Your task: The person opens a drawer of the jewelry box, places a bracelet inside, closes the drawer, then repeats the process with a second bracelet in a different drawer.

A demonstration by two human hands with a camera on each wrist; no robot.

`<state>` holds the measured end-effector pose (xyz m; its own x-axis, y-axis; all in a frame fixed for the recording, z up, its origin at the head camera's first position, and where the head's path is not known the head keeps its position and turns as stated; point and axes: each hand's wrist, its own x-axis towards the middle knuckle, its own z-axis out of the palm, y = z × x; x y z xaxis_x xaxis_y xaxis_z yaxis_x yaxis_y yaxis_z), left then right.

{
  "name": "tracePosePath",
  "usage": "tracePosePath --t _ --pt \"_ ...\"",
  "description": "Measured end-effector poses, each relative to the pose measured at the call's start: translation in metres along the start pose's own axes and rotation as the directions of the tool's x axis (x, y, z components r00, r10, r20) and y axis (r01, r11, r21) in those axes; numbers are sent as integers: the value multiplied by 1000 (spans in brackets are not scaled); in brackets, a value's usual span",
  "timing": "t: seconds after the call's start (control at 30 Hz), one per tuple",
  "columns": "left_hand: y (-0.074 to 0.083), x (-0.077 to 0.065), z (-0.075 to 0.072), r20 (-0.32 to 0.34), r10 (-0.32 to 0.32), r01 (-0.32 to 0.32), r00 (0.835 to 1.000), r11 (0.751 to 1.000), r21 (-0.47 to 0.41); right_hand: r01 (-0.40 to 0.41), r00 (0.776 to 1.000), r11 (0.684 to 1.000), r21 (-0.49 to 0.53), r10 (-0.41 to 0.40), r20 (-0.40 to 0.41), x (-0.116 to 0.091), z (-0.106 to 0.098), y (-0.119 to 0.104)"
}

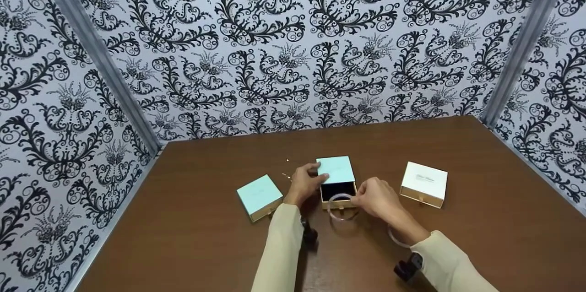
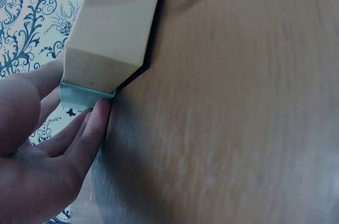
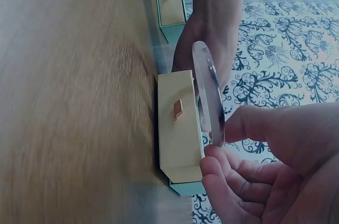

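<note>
A mint-green jewelry box [image 1: 335, 170] lies in the middle of the table, its drawer [image 3: 172, 144] pulled out toward me and showing a dark lining. My left hand [image 1: 303, 185] grips the box's left side, thumb on the lid and fingers along the side wall. Between thumb and fingers my right hand [image 1: 377, 198] pinches a clear, pale bangle [image 3: 209, 91] by its right edge. The bangle hangs tilted at the drawer's front, overlapping it in the head view. A copper-coloured pull tab [image 3: 178, 109] sticks out of the drawer front.
A second mint box [image 1: 260, 195] stands closed at the left, and a white box [image 1: 425, 180] stands closed at the right. Another pale ring [image 1: 397, 238] lies partly hidden under my right wrist. Small shiny bits [image 1: 287, 176] lie left of the middle box. Patterned walls [image 1: 293, 54] border the table.
</note>
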<state>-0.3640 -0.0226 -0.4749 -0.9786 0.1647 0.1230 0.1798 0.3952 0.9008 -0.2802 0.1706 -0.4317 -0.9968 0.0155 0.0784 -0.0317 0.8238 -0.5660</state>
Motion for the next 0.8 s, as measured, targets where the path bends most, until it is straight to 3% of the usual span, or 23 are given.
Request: tracePosePath --t 0.37,0.8 --pt "0 1 4 -16 -37 36 999 999 -19 -116 993 992 56 114 35 11 0 0" --pt "1 0 2 -18 -40 39 999 999 -22 -132 991 985 112 131 20 19 5 2"
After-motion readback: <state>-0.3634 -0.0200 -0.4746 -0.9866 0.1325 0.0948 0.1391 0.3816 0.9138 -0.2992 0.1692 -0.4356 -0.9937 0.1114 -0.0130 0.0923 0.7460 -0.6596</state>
